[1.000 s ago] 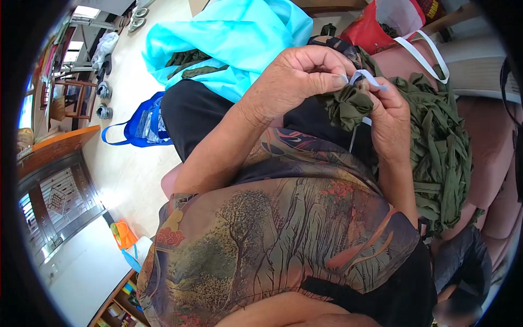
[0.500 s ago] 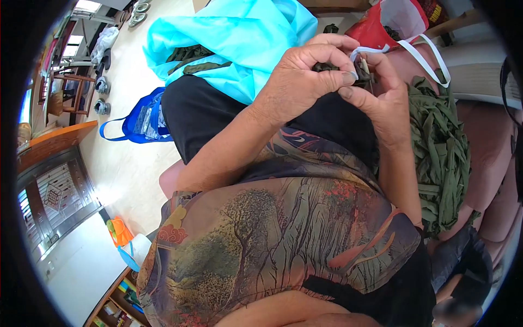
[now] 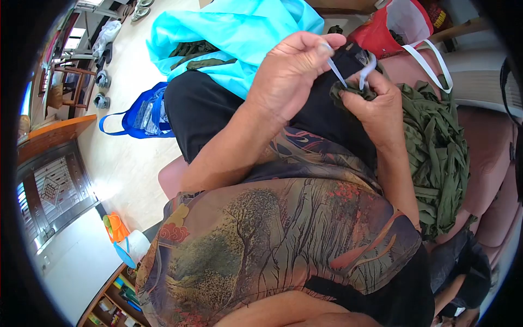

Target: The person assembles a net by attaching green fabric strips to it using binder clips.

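Observation:
My left hand (image 3: pixel 291 73) is raised over my lap, thumb and forefinger pinching one end of a thin white strip (image 3: pixel 337 72). The strip runs taut down to a small dark green cloth piece (image 3: pixel 354 92), and more of it loops up on the far side. Wrapped around that cloth is my right hand (image 3: pixel 378 106), its thumb on top. What the cloth piece is exactly cannot be made out. Close by on the right lies a heap of dark green cloth (image 3: pixel 436 152).
A light blue sheet (image 3: pixel 229 32) with green cloth strips on it spreads beyond my knee. At the upper right stands a red bag (image 3: pixel 370 35) with white handles. A blue bag (image 3: pixel 143 117) is on the floor at left. Another person's arm (image 3: pixel 452 294) shows at lower right.
My left hand has moved up and left, away from my right hand. The white strip is now stretched between them. My right hand has lowered slightly with the green cloth.

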Action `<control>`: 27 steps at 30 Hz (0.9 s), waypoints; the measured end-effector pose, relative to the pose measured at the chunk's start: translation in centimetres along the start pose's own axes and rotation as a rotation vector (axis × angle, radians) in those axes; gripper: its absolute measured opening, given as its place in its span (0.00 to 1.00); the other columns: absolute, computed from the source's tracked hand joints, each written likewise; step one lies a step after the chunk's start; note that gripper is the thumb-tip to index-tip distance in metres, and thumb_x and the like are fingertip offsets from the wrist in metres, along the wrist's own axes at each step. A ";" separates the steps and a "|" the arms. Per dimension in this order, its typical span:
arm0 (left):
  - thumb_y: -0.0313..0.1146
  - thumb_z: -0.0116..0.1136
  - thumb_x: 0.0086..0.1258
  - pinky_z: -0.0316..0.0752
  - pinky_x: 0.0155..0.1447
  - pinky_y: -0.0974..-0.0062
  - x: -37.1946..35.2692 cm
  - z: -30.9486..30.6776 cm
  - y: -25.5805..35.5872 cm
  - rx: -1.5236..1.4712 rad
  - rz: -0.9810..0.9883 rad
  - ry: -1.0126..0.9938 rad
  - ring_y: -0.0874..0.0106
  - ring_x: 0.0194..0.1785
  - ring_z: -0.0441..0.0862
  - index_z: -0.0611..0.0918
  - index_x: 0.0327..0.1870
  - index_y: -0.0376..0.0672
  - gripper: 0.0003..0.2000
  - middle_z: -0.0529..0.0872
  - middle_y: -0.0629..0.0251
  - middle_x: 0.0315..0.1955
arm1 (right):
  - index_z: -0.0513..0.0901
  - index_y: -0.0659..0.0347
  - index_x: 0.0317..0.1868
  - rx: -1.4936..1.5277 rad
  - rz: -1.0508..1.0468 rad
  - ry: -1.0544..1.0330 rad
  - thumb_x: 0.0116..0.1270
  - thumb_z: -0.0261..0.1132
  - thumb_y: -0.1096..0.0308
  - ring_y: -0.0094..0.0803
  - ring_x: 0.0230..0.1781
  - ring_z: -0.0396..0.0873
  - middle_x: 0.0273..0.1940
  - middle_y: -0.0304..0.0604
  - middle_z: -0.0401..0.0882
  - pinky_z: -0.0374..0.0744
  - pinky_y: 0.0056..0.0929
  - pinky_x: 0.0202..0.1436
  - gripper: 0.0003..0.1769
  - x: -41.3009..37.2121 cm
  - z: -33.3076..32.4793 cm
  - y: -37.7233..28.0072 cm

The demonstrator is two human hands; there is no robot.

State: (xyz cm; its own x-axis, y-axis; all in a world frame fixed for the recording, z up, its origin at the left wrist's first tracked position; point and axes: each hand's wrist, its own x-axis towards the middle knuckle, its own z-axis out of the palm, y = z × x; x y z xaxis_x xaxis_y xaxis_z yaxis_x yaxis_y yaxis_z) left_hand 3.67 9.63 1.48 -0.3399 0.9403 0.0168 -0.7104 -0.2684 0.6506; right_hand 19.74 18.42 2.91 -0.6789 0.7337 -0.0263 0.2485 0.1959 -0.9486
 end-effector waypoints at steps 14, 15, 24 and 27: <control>0.25 0.49 0.75 0.71 0.40 0.81 -1.4 0.8 1.2 0.721 -0.023 -0.182 0.81 0.29 0.72 0.76 0.54 0.40 0.10 0.74 0.73 0.24 | 0.84 0.65 0.39 -0.073 0.017 -0.286 0.54 0.69 0.73 0.21 0.32 0.76 0.32 0.36 0.82 0.75 0.22 0.39 0.11 0.2 0.2 0.5; 0.24 0.49 0.75 0.70 0.38 0.83 -1.7 0.8 1.4 0.773 -0.019 -0.219 0.83 0.29 0.72 0.76 0.57 0.41 0.13 0.74 0.74 0.24 | 0.84 0.65 0.41 -0.060 0.077 -0.340 0.55 0.69 0.74 0.17 0.34 0.76 0.34 0.32 0.82 0.74 0.19 0.41 0.11 0.4 0.4 0.5; 0.19 0.47 0.69 0.69 0.35 0.86 -1.9 -1.0 2.1 0.890 -0.159 -0.287 0.86 0.29 0.72 0.80 0.53 0.43 0.15 0.77 0.75 0.24 | 0.85 0.65 0.42 -0.250 0.111 -0.505 0.56 0.69 0.74 0.16 0.31 0.74 0.31 0.31 0.81 0.74 0.21 0.35 0.12 0.8 1.2 -0.2; 0.20 0.48 0.70 0.70 0.36 0.86 -2.1 -1.0 2.6 0.937 -0.230 -0.240 0.85 0.30 0.73 0.79 0.46 0.42 0.10 0.78 0.74 0.25 | 0.84 0.66 0.45 -0.253 0.001 -0.499 0.58 0.70 0.73 0.18 0.33 0.75 0.34 0.33 0.81 0.75 0.21 0.38 0.14 0.7 1.1 -0.8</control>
State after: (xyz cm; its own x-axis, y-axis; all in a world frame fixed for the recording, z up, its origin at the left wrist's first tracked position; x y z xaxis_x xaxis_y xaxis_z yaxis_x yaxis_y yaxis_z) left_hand 1.87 6.78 2.40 -0.0474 0.9939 -0.0995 0.0662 0.1025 0.9925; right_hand 18.32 18.05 3.33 -0.9080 0.3490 -0.2320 0.3658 0.3900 -0.8451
